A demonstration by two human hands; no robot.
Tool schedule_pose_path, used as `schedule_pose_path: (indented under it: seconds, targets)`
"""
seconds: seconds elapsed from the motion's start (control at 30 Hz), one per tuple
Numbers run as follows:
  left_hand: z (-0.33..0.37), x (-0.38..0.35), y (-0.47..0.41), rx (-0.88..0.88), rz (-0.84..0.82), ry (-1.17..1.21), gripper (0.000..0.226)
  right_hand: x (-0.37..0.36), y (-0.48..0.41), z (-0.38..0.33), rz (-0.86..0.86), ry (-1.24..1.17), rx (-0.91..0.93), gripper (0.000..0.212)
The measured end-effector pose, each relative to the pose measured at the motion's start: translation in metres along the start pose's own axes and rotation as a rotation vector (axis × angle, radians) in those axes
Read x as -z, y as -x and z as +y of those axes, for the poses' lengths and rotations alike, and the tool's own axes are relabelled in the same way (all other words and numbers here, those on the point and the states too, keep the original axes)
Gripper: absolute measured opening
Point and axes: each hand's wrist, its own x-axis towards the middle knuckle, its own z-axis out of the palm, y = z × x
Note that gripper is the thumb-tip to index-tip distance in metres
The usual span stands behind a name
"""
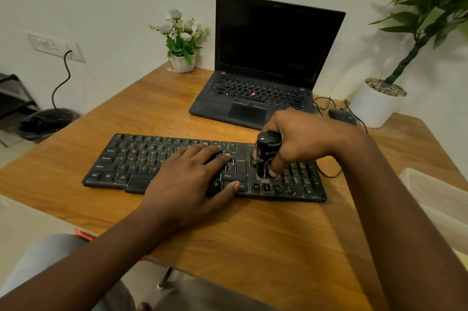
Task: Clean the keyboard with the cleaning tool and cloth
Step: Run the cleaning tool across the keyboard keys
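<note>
A dusty black keyboard [131,164] lies across the middle of the wooden table [253,234]. My left hand [187,181] rests flat on its middle keys, fingers straight, thumb near the Ctrl key. My right hand [298,138] grips a black cylindrical cleaning tool [267,156], held upright with its pale brush end down on the keys between the Enter key and the number pad. Dust shows around the brush tip. No cloth is in view.
An open black laptop [266,67] stands behind the keyboard, with a wired mouse [342,115] to its right. A small flower pot [182,62] sits at the back, a large white plant pot [374,105] at the right. A clear plastic box [440,199] is at the right edge.
</note>
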Motion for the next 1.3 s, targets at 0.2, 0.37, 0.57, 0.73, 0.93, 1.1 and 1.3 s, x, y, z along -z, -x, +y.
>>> schedule_pose_path:
  seconds: [0.2,0.37,0.57,0.73,0.93,1.1,1.3]
  targets:
    - [0.0,0.0,0.0,-0.002,-0.002,0.006,0.075,0.002,0.005,0.001,-0.179,-0.086,0.004,0.038]
    - [0.0,0.001,0.001,0.0,0.001,0.012,0.074,0.006,0.01,0.006,-0.169,-0.076,-0.071,0.039]
    - [0.0,0.0,0.0,0.007,-0.008,0.01,0.076,0.001,0.008,-0.006,-0.088,0.063,-0.051,0.038]
    - [0.0,0.0,0.0,0.008,-0.01,0.001,0.075,-0.001,0.009,-0.019,-0.088,0.061,0.02,0.037]
    - [0.0,0.001,0.0,0.003,-0.015,0.002,0.076,-0.007,0.007,-0.031,-0.094,0.095,-0.011,0.037]
    - [0.0,0.0,0.0,0.002,-0.008,0.009,0.077,-0.004,0.014,-0.029,-0.146,0.126,-0.164,0.042]
    - [0.0,0.001,0.0,-0.003,-0.008,0.004,0.077,-0.008,0.015,-0.046,-0.118,0.247,-0.137,0.038]
